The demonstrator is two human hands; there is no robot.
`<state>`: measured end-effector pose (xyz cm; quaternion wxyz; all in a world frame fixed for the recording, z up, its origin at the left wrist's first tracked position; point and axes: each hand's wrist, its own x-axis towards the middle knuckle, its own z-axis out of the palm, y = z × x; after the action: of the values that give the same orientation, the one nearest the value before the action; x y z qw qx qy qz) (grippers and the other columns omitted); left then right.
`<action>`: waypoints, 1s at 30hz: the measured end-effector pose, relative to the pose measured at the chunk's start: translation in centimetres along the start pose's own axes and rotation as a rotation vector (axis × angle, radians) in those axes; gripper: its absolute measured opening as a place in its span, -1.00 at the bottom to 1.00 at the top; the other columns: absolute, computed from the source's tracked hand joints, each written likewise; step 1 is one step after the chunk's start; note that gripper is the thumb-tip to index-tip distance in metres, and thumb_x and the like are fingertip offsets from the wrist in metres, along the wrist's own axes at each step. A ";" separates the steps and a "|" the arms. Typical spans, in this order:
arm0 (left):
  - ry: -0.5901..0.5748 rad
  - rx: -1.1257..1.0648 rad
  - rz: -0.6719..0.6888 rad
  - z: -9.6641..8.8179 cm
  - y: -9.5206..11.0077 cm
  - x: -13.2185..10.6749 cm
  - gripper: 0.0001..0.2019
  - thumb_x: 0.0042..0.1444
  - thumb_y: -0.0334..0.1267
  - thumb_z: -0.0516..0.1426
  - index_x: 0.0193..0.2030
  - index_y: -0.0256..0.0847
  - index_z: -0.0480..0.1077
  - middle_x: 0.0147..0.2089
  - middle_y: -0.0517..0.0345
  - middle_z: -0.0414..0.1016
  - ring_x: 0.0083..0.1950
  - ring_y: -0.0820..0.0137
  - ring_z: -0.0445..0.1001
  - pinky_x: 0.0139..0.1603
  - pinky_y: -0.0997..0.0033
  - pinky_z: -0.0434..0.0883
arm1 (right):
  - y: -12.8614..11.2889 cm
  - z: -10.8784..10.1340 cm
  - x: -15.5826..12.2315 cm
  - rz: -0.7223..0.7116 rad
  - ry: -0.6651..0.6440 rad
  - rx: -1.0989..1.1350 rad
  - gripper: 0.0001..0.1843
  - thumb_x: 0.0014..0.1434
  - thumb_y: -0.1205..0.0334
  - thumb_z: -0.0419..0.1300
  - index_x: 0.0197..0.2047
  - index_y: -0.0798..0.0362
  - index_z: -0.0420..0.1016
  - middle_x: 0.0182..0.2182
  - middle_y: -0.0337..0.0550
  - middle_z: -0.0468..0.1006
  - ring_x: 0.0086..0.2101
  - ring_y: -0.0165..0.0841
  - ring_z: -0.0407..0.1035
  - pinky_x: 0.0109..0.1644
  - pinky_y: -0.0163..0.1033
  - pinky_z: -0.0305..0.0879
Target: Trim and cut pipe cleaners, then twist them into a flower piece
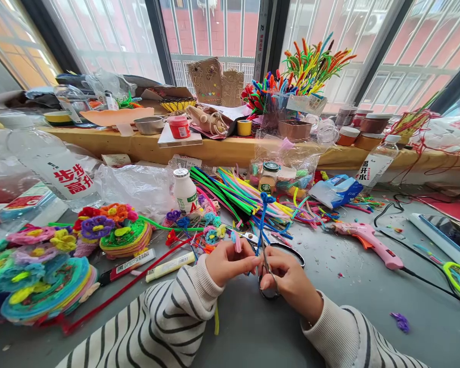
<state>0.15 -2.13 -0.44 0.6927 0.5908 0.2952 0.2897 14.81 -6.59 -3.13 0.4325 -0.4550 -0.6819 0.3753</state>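
My left hand (233, 261) is closed on a blue pipe cleaner (261, 225), which stands upright with small loops twisted at its top. A short pink piece (236, 242) also shows at the left fingers. In my right hand (291, 278) is a pair of metal scissors (267, 263). Their blades point up beside the blue stem, and a handle loop hangs below the fingers. Both hands nearly meet at the stem; I cannot tell whether the blades touch it. Just behind the right hand, a dark-rimmed ring (297, 253) lies on the grey table (237, 337), partly hidden.
Pipe cleaners (230, 191) are heaped behind my hands. Fuzzy flower pieces (46, 286) and a glue stick (170, 267) lie left. A pink glue gun (371, 243) with its cord, a phone (442, 237) and a purple scrap (400, 322) lie right. Water bottles (57, 163) stand at both sides.
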 end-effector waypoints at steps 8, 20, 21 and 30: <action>0.056 0.034 0.068 -0.2 0.0 0.1 -0.74 -0.23 -0.19 0.18 -0.66 -0.31 0.21 -0.68 0.28 0.25 -0.64 0.62 0.19 -0.61 0.56 0.13 | -0.4 0.1 0.1 0.023 -0.002 0.033 -0.46 -0.15 -0.21 0.05 -0.76 0.13 0.26 -0.62 -0.25 0.20 -0.55 -0.45 0.13 -0.48 -0.34 0.09; -0.049 -0.026 0.138 0.2 0.6 -0.4 -0.77 -0.15 -0.24 0.15 -0.63 -0.28 0.17 -0.68 0.26 0.29 -0.62 0.54 0.29 -0.60 0.53 0.17 | -1.2 -0.2 0.0 -0.101 -0.223 0.093 -0.30 -0.17 -0.37 -0.21 -0.49 0.12 0.38 -0.38 -0.15 0.21 -0.39 -0.37 0.16 -0.31 -0.26 0.13; -0.071 -0.029 0.135 0.2 0.5 -0.4 -0.76 -0.15 -0.23 0.14 -0.62 -0.28 0.16 -0.68 0.26 0.29 -0.62 0.53 0.30 -0.60 0.53 0.17 | -1.3 -0.3 0.0 -0.100 -0.220 0.088 -0.29 -0.17 -0.37 -0.21 -0.50 0.12 0.38 -0.39 -0.15 0.20 -0.40 -0.38 0.15 -0.32 -0.27 0.13; -0.117 0.075 0.110 0.1 0.1 -0.4 -0.74 -0.15 -0.18 0.13 -0.63 -0.26 0.13 -0.64 0.25 0.25 -0.59 0.56 0.25 -0.57 0.52 0.14 | -0.8 -0.1 0.0 -0.114 -0.148 0.072 -0.31 -0.17 -0.36 -0.20 -0.59 0.12 0.37 -0.47 -0.19 0.19 -0.46 -0.39 0.13 -0.29 -0.25 0.12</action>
<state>-0.02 -2.44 -0.28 0.6691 0.6476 0.2320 0.2813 14.70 -6.86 -2.34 0.4178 -0.3705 -0.7229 0.4068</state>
